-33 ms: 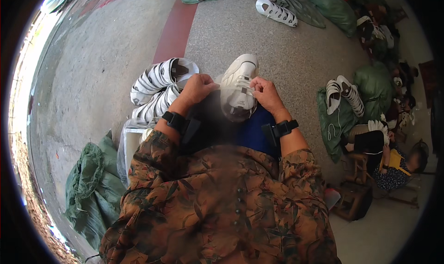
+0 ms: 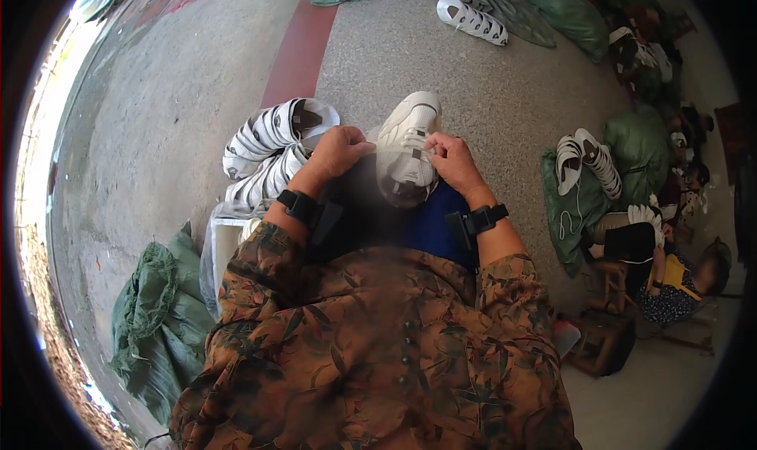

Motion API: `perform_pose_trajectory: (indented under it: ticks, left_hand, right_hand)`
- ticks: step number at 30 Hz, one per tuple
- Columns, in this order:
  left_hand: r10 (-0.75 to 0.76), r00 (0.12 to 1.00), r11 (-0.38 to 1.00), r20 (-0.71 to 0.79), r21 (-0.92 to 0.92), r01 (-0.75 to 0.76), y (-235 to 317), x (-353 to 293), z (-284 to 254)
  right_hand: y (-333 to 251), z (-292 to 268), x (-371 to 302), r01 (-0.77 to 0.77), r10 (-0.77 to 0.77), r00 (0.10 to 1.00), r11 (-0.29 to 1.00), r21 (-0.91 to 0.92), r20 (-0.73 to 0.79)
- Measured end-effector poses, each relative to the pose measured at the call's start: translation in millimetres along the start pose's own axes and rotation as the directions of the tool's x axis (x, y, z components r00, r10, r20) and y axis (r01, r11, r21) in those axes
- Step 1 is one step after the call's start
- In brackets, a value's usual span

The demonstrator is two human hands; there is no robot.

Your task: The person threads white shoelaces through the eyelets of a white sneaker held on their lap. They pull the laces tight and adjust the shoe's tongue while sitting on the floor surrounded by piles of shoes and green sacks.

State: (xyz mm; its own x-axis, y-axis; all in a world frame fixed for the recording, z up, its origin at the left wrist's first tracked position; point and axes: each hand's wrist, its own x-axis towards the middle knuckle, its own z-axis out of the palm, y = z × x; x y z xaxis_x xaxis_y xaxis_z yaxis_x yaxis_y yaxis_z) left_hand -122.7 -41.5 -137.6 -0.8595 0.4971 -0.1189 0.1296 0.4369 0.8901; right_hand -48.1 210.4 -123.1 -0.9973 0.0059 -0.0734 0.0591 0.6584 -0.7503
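A white and cream lace-up sneaker [image 2: 410, 131] rests on my lap, toe pointing away from me. Its laces cross the tongue, and the dark opening faces me. Left of the shoe, my left hand [image 2: 339, 152] is closed in a pinch at its edge. My right hand [image 2: 457, 165] pinches at the lacing from the right side. A thin pale shoelace [image 2: 400, 149] appears to stretch across the shoe between my fingertips, though its ends are hidden in the fingers.
Stacked white sneakers [image 2: 272, 146] stand at my left, above a white box [image 2: 225, 249]. A green sack [image 2: 162, 316] lies nearer. On the right, a pair of sneakers [image 2: 583, 162] sits on a green sack [image 2: 564, 237]; a seated person [image 2: 670, 292] works beyond. Another sneaker stack [image 2: 471, 22] lies ahead.
My right fingertips have shifted very slightly left over the laces. Everything else looks the same.
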Motion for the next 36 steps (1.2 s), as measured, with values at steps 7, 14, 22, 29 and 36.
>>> perform_pose_trajectory:
  ticks: [7, 14, 22, 29, 36]
  left_hand:
    - [0.134, 0.989, 0.986, 0.067, 0.09, -0.14, 10, 2, 11]
    - [0.156, 0.987, 0.987, 0.045, 0.027, -0.157, 16, 6, 24]
    - [0.147, 0.986, 0.989, 0.083, -0.03, -0.145, 13, 5, 25]
    - [0.161, 0.986, 0.987, 0.053, -0.004, -0.161, 9, 3, 29]
    - [0.17, 0.983, 0.985, 0.062, -0.031, -0.169, 11, 2, 27]
  right_hand:
    - [-15, 8, 6, 0.092, -0.114, 0.991, 0.957, -0.276, -0.064]
    - [-15, 18, 0, 0.163, -0.294, 0.934, 0.856, -0.49, -0.204]
    - [-16, 25, -3, 0.132, -0.309, 0.892, 0.877, -0.463, -0.33]
    - [-17, 27, 1, -0.083, -0.129, 0.896, 0.892, -0.445, -0.426]
    - [11, 15, 4, -0.062, 0.146, 0.982, 0.852, 0.52, -0.122]
